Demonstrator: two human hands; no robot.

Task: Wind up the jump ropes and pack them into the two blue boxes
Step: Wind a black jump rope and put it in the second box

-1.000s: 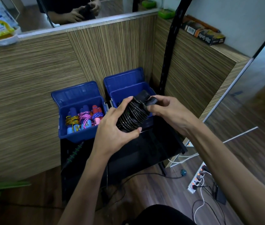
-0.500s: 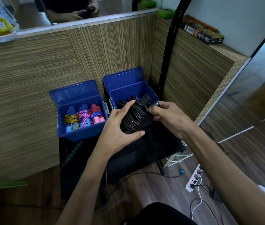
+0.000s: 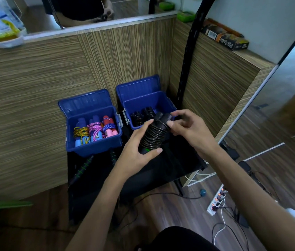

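Note:
A wound black jump rope (image 3: 154, 135), its cord coiled around its two handles, sits between both hands just in front of the right blue box (image 3: 163, 103). My left hand (image 3: 139, 147) grips the coil from below and the left. My right hand (image 3: 188, 127) pinches the handle ends at the top. Two wound black ropes (image 3: 142, 115) stand inside the right box. The left blue box (image 3: 94, 147) holds three wound ropes with coloured handles (image 3: 94, 131). Another black rope with green rings (image 3: 84, 166) lies unwound on the black table (image 3: 179, 163).
Both boxes stand with lids open against a wood-grain partition (image 3: 34, 98). A black pole (image 3: 186, 66) rises right of the boxes. A power strip (image 3: 217, 200) with cables lies on the wooden floor at right. A mirror above the partition reflects my hands.
The bundle and both hands have dropped a little lower in front of the right box. My right hand's fingers shifted on the handle ends.

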